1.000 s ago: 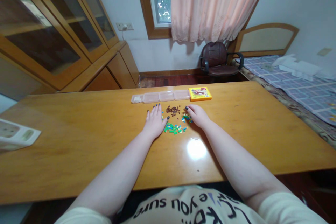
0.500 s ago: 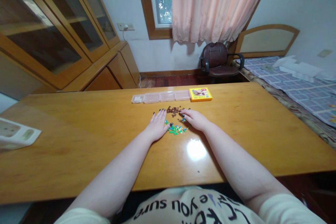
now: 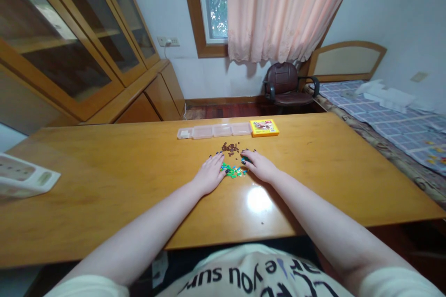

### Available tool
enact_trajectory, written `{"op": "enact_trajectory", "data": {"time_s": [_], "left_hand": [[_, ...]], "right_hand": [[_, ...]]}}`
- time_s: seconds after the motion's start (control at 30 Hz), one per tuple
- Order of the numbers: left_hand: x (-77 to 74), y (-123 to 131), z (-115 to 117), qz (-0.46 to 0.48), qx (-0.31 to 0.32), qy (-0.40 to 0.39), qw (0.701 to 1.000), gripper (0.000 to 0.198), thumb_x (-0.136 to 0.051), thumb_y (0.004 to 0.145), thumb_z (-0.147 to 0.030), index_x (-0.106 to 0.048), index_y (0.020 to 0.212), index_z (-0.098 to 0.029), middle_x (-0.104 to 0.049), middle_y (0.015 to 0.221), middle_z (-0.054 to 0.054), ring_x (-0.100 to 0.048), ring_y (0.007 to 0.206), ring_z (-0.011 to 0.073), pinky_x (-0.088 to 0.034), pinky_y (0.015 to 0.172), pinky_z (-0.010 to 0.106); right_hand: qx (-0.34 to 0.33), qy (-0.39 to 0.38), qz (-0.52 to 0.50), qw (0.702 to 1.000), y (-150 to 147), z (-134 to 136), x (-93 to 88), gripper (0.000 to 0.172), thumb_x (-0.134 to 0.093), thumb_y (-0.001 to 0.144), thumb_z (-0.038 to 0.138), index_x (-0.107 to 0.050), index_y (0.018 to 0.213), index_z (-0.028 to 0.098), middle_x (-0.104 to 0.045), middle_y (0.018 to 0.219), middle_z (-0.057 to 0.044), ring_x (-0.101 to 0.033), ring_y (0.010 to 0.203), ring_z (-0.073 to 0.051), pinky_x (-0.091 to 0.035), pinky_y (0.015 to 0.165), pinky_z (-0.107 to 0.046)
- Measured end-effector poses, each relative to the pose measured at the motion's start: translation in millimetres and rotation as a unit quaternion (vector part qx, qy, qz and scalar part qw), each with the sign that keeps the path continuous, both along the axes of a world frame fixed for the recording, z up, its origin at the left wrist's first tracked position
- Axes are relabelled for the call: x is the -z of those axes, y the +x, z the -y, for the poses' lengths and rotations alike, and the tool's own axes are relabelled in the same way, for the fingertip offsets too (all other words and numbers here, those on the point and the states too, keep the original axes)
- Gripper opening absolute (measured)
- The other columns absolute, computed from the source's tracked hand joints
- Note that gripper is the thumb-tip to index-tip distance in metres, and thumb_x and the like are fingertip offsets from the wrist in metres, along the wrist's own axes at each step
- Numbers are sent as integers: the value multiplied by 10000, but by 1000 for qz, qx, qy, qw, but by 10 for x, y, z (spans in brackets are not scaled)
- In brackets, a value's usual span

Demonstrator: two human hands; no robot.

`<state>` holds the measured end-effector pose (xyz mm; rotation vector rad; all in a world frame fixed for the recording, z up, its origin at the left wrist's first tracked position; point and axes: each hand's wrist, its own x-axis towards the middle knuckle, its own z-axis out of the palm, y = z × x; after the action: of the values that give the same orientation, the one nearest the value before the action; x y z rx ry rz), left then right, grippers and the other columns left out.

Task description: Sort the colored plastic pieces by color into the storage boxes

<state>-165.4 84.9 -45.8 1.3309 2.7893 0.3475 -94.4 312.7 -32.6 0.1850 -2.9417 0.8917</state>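
Fingers (image 3: pixel 216 161) of the left hand (image 3: pixel 210 174) lie stretched out and loose, palm down on the glossy honey-coloured wooden table (image 3: pixel 104 181), gripping nothing. Their dark-painted tips touch the left edge of a small heap of tiny green and blue plastic building pieces (image 3: pixel 234 171). The heap sits between the two hands, in the middle of the table. The right hand (image 3: pixel 261 167) rests palm down against the heap's right edge. Its fingers (image 3: pixel 249 156) are gently bent over a few pieces and are not seen to close on any.

Just beyond the hands lies a scatter of tiny brown pieces (image 3: pixel 230 148). Farther off stands a long clear plastic compartment box (image 3: pixel 214 131), with a flat yellow cardboard box (image 3: pixel 264 127) touching its right end. A bright patch of glare (image 3: pixel 258 198) shines on the wood near the person.

At the table's left edge sits a white plastic object (image 3: pixel 24 178), only partly in view. Behind it, a tall wooden cabinet with glass doors (image 3: pixel 69 46) runs along the left wall to a white wall socket (image 3: pixel 168 41). Next come a wood-framed window (image 3: pixel 214 0), a pale pink curtain (image 3: pixel 282 9), a dark brown office chair (image 3: pixel 285 86), and on the right a bed with a checked cover (image 3: pixel 400 125).
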Motion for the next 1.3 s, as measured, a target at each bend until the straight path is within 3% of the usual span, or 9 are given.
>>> {"op": "enact_trajectory", "data": {"time_s": [0.2, 0.53, 0.7, 0.87, 1.1, 1.3], "left_hand": [[-60, 130, 3, 33, 54, -10, 998, 613, -370, 905, -483, -330, 1404, -128, -323, 1468, 147, -278, 1366, 250, -246, 1119, 439], [-82, 328, -144, 32, 60, 16, 998, 598, -321, 927, -493, -344, 1396, -123, -378, 1437, 149, -303, 1354, 246, -265, 1107, 449], [-79, 324, -142, 43, 61, 18, 997, 571, -349, 920, -448, -348, 1394, -128, -367, 1447, 132, -313, 1349, 241, -254, 1116, 422], [-76, 344, -128, 52, 62, 14, 997, 604, -353, 910, -470, -332, 1403, -123, -356, 1453, 135, -308, 1350, 256, -248, 1118, 425], [-33, 346, -121, 46, 63, 38, 996, 609, -361, 908, -472, -328, 1406, -123, -362, 1449, 140, -310, 1349, 259, -244, 1117, 432], [-52, 354, -113, 59, 61, 42, 996, 607, -380, 901, -483, -354, 1390, -125, -377, 1439, 146, -320, 1342, 271, -247, 1110, 444]], "right_hand": [[-6, 44, -22, 999, 189, 141, 39, 518, -492, 881, 386, -440, 1343, 158, -465, 1375, -138, -428, 1270, -259, -292, 1090, -450], [-9, 67, -33, 997, 334, 270, 139, 628, -439, 894, 450, -354, 1398, 86, -310, 1463, -188, -268, 1367, -268, -255, 1121, -444], [-51, 76, -26, 995, 305, 257, 96, 597, -404, 912, 454, -375, 1387, 94, -370, 1436, -171, -327, 1340, -263, -274, 1112, -443], [-60, 46, -39, 996, 437, 356, 97, 678, -419, 892, 518, -331, 1406, 85, -395, 1412, -192, -357, 1320, -273, -292, 1101, -456], [9, 13, -21, 1000, 245, 236, 115, 667, -424, 893, 426, -255, 1430, 69, -300, 1458, -216, -286, 1355, -288, -267, 1103, -485], [-52, 28, 0, 998, 205, 124, 59, 590, -438, 894, 404, -334, 1405, 128, -411, 1406, -172, -395, 1292, -281, -262, 1100, -487]]}}
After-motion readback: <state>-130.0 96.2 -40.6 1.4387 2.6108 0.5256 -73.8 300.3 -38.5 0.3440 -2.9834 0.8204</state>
